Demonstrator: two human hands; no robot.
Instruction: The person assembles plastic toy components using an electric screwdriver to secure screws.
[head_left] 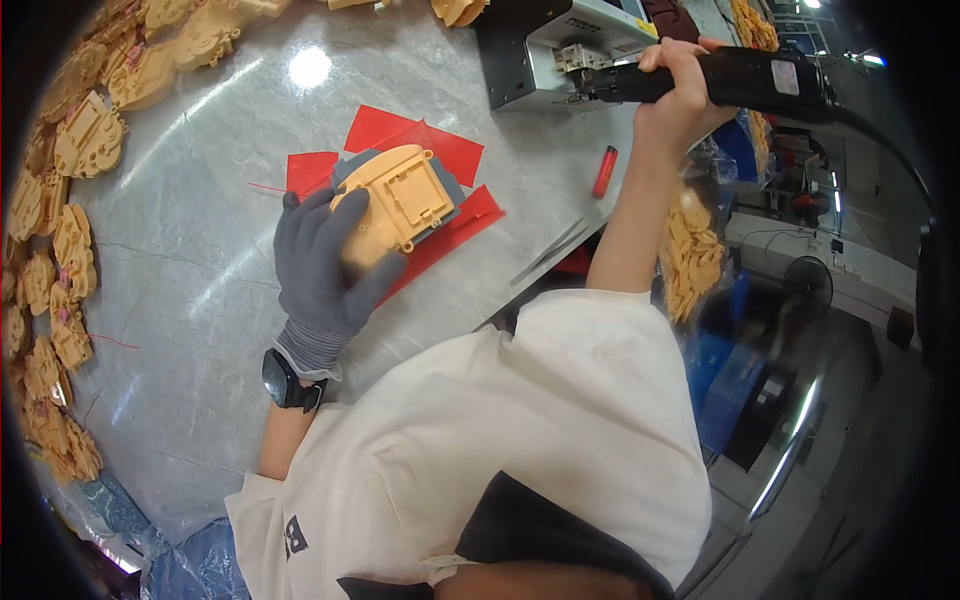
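Observation:
My left hand [325, 255], in a grey glove, grips the near left side of a yellow plastic housing [405, 200]. The housing has a rectangular recess and small round screw posts along its edge. Beneath it sits a grey block [455, 190], partly covered by the housing, with red sheets or tape [460, 155] around it on the table. My bare right hand [685, 90] is wrapped around a black corded electric screwdriver [740, 82] at the far right. Its tip points left, at the front of a metal box, seemingly a screw feeder [570, 45]; whether a screw is on the tip cannot be made out.
Piles of similar yellow housings [90, 135] line the table's left and far left edge. A red lighter-like object [605, 172] lies near the right edge of the grey marbled table [200, 300]. Bagged yellow parts [690, 255] stand beyond my right arm. Blue plastic [200, 565] hangs at lower left.

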